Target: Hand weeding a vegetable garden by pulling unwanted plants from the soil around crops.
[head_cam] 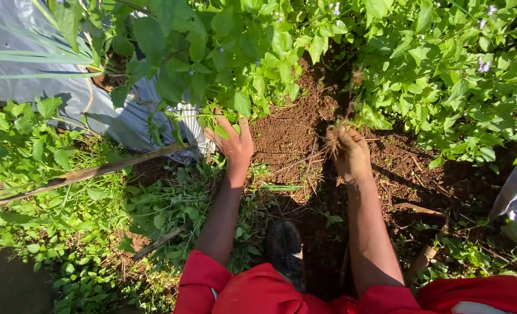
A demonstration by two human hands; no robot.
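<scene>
Weeding by hand at the bare soil patch (287,136).
Right hand (351,154), over the patch's right side, has its grip closed on a rooty weed clump (335,132); left hand (234,142), at the patch's left edge, spreads open into the leafy plants (223,52). Judgement: grasp low at the stem base, pull straight, shake soil off.
</scene>
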